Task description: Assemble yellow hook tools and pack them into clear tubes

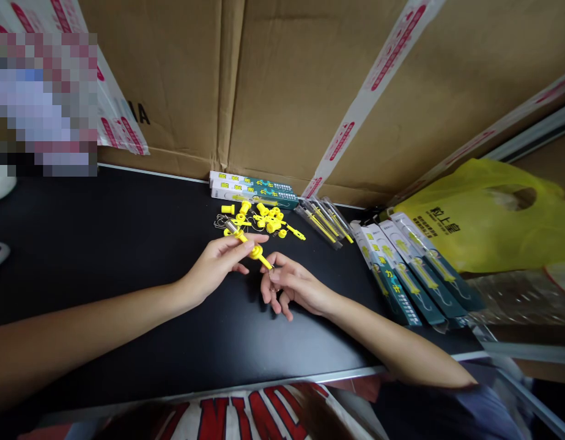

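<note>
— What have you got in your hands just now?

— My left hand point(218, 263) pinches one end of a thin yellow tool point(255, 252) with a round collar on its stem, and my right hand point(291, 290) grips the other end at its fingertips, where a fine wire hook seems to poke out. It hangs just above the black table point(126, 244), in the middle of the frame, with both hands closed on it.

— And how far along does the work look?

— I'd judge it about midway. Right behind my hands, a little above centre, lies a loose heap of yellow parts point(262, 220) with some bare wire hooks beside it; those look unassembled. To the right of centre, a few clear sleeves point(323, 220) already hold yellow pieces, and further right a fanned row of finished packs point(411, 269) on printed cards lies near the table's edge. So some are packed, and the heap is left.

— Anything else around?

— Two long printed boxes point(252, 188) sit against the cardboard cartons point(287, 91) at the back, and a yellow plastic bag point(488, 214) lies at the right. Whether it holds anything, I can't tell.
</note>
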{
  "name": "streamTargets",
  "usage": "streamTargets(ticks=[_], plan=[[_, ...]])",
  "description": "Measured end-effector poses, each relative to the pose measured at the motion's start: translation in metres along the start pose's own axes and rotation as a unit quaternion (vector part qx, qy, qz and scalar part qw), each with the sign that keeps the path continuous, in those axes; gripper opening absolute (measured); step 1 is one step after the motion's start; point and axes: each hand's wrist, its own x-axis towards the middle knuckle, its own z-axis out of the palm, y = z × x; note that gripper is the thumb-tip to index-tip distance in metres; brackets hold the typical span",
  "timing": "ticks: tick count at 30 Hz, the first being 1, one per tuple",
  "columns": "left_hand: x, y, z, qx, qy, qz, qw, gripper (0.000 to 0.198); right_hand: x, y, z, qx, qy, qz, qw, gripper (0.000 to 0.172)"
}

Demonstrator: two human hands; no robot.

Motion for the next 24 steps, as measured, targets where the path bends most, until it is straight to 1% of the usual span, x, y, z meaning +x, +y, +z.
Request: streamTargets(ticks=[3,5,8,11,15,20,22,24], plan=[[0.0014,-0.0007,-0.0014,-0.004,0.042,0.034,0.999,0.030,0.0003,0.0005,-0.0002,-0.010,0.000,0.010,1.000,0.022],[0.0021,-0.0003,-0.0021,-0.008,0.059,0.049,0.997,0.029,0.0002,0.0005,0.0000,-0.024,-0.007,0.021,0.999,0.020],[0.0024,0.0007,-0.0020,-0.017,0.073,0.061,0.995,0.028,-0.0005,-0.0005,0.0010,-0.049,-0.014,0.034,0.998,0.025],[0.0019,0.0015,-0.0007,-0.028,0.077,0.054,0.995,0.029,-0.0015,-0.0013,0.0022,-0.066,-0.017,0.038,0.997,0.028],[0.0009,0.0024,0.0012,-0.036,0.088,0.042,0.995,0.031,-0.0022,-0.0003,0.0033,-0.091,-0.026,0.027,0.995,0.027],[0.0004,0.0035,0.0017,-0.035,0.100,0.054,0.993,0.026,-0.0019,0.0016,0.0031,-0.089,-0.026,0.023,0.995,0.023],[-0.0003,0.0037,0.0016,-0.034,0.093,0.047,0.994,0.025,-0.0020,0.0019,0.0027,-0.089,-0.027,0.022,0.995,0.022],[-0.0016,0.0033,0.0018,-0.022,0.076,0.028,0.996,0.027,-0.0021,0.0017,0.0024,-0.090,-0.028,0.021,0.995,0.021]])
